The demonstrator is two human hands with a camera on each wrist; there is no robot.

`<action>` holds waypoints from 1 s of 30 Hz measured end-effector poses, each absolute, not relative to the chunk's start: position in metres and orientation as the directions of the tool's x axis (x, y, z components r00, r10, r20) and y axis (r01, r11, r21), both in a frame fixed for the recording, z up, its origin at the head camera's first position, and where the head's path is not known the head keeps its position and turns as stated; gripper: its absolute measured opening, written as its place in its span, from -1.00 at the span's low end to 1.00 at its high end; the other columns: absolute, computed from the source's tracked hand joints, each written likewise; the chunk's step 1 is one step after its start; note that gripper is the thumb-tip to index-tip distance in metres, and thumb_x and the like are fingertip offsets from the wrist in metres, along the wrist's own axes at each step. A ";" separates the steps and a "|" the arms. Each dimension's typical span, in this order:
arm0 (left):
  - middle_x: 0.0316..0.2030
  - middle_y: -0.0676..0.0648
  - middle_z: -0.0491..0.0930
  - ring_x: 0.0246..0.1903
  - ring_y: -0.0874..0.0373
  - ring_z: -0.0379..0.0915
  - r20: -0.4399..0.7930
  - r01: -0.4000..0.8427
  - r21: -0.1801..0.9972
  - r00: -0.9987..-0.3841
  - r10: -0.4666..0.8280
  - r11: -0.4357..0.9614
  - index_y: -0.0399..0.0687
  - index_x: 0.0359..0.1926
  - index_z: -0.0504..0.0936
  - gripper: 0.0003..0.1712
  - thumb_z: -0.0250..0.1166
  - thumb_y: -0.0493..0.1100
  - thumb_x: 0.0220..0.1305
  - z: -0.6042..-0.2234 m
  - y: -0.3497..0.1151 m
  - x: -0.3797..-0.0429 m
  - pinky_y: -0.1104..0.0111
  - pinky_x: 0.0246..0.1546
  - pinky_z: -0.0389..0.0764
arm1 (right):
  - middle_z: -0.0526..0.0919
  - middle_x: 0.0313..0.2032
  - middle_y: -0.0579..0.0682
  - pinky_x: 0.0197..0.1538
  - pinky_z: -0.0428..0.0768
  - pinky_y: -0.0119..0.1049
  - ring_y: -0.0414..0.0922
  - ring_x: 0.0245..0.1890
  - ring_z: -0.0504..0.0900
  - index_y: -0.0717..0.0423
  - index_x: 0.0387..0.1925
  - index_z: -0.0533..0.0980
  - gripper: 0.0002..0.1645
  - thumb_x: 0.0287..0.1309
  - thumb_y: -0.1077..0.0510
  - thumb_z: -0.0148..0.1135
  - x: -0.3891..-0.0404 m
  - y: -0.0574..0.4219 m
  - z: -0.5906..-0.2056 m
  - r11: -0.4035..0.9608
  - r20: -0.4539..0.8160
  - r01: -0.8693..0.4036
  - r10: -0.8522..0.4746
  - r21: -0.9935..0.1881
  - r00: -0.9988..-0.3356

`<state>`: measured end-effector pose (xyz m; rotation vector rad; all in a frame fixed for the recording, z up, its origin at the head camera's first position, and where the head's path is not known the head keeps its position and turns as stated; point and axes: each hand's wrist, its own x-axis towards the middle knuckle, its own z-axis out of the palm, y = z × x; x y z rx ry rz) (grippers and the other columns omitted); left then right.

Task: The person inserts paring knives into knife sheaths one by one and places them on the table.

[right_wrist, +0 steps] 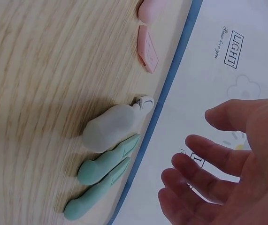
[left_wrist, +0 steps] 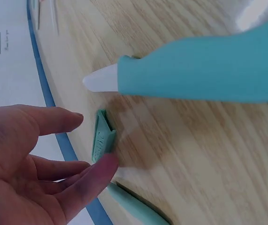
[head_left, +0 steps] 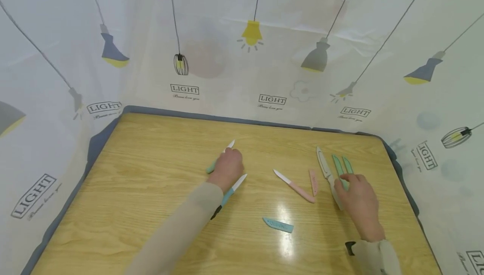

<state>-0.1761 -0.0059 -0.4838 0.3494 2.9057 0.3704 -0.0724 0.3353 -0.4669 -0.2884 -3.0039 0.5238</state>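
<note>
My left hand (head_left: pixel 227 168) is over a green-handled knife (head_left: pixel 211 168) with a bare white blade. In the left wrist view, its parted fingers are around a small green sheath (left_wrist: pixel 104 136), one fingertip overlapping the sheath's end. Just nearer to me lies a blue-handled knife (head_left: pixel 228 197), its white blade bare. At the right, my right hand (head_left: pixel 359 199) hovers with loosely bent fingers over two green knives (right_wrist: pixel 105 166) in green sheaths, lying side by side. Beside them is a larger whitish knife (head_left: pixel 324 163) in its cover. Nothing shows in the right hand's grasp.
Between the hands lie a pink-handled knife (head_left: pixel 298 190) with a bare blade and a pink sheath (head_left: pixel 313 182). A blue sheath (head_left: pixel 278 224) is nearer the front of the wooden table (head_left: pixel 159 149). A printed cloth (head_left: pixel 227 65) surrounds the table's back and sides.
</note>
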 end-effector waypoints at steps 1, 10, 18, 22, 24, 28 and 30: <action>-0.26 -0.25 0.51 -0.35 0.00 0.52 -0.148 0.223 0.238 -0.954 0.263 0.945 -0.38 -0.15 0.55 -0.81 0.11 -0.31 0.33 -0.484 -0.006 -0.176 0.34 -0.39 0.68 | 0.46 0.04 0.38 -0.27 0.56 0.18 0.29 -0.10 0.51 0.27 0.06 0.54 -0.42 0.36 -0.13 -0.04 -0.072 0.335 -0.467 0.925 0.048 0.166 0.194 -0.343 -0.980; -0.23 -0.28 0.51 -0.35 0.00 0.55 -0.137 0.265 0.159 -0.948 0.287 0.951 -0.38 -0.09 0.54 -0.81 0.12 -0.41 0.31 -0.485 -0.002 -0.171 0.29 -0.43 0.71 | 0.46 0.03 0.39 -0.25 0.55 0.20 0.31 -0.11 0.50 0.30 0.06 0.53 -0.38 0.38 -0.14 -0.11 -0.071 0.334 -0.467 0.926 0.060 0.144 0.175 -0.349 -0.983; -0.24 -0.27 0.54 -0.31 -0.02 0.56 -0.141 0.252 0.136 -0.952 0.271 0.958 -0.38 -0.10 0.56 -0.82 0.19 -0.41 0.28 -0.486 0.003 -0.172 0.25 -0.40 0.72 | 0.44 0.04 0.40 -0.21 0.52 0.24 0.33 -0.08 0.48 0.31 0.08 0.51 -0.40 0.38 -0.11 -0.09 -0.072 0.333 -0.466 0.925 0.047 0.155 0.182 -0.347 -0.982; -0.25 -0.26 0.54 -0.29 -0.04 0.56 -0.152 0.221 0.162 -0.958 0.245 0.962 -0.36 -0.12 0.54 -0.84 0.18 -0.41 0.28 -0.490 0.003 -0.173 0.17 -0.37 0.72 | 0.44 0.05 0.40 -0.20 0.52 0.24 0.33 -0.08 0.48 0.31 0.08 0.52 -0.42 0.39 -0.10 -0.08 -0.072 0.333 -0.467 0.923 0.045 0.157 0.184 -0.351 -0.982; -0.24 -0.24 0.54 -0.26 -0.05 0.55 -0.152 0.214 0.176 -0.958 0.241 0.961 -0.34 -0.12 0.54 -0.85 0.16 -0.40 0.30 -0.492 0.002 -0.174 0.14 -0.33 0.71 | 0.44 0.05 0.40 -0.21 0.52 0.24 0.33 -0.08 0.48 0.31 0.08 0.52 -0.42 0.39 -0.09 -0.08 -0.072 0.334 -0.467 0.923 0.043 0.157 0.184 -0.352 -0.982; -0.23 -0.22 0.53 -0.23 -0.05 0.52 -0.165 0.187 0.251 -0.959 0.232 0.950 -0.29 -0.12 0.57 -0.85 0.12 -0.36 0.34 -0.494 -0.002 -0.174 0.10 -0.23 0.68 | 0.44 0.06 0.41 -0.23 0.53 0.24 0.33 -0.08 0.48 0.30 0.08 0.52 -0.42 0.38 -0.09 -0.08 -0.072 0.334 -0.467 0.922 0.040 0.160 0.186 -0.353 -0.982; -0.24 -0.20 0.51 -0.25 -0.05 0.49 -0.173 0.163 0.295 -0.960 0.220 0.942 -0.25 -0.18 0.58 -0.86 0.12 -0.32 0.32 -0.492 -0.006 -0.173 0.07 -0.19 0.65 | 0.44 0.05 0.40 -0.23 0.53 0.24 0.33 -0.08 0.48 0.30 0.08 0.52 -0.42 0.38 -0.09 -0.09 -0.072 0.334 -0.468 0.921 0.041 0.162 0.188 -0.353 -0.981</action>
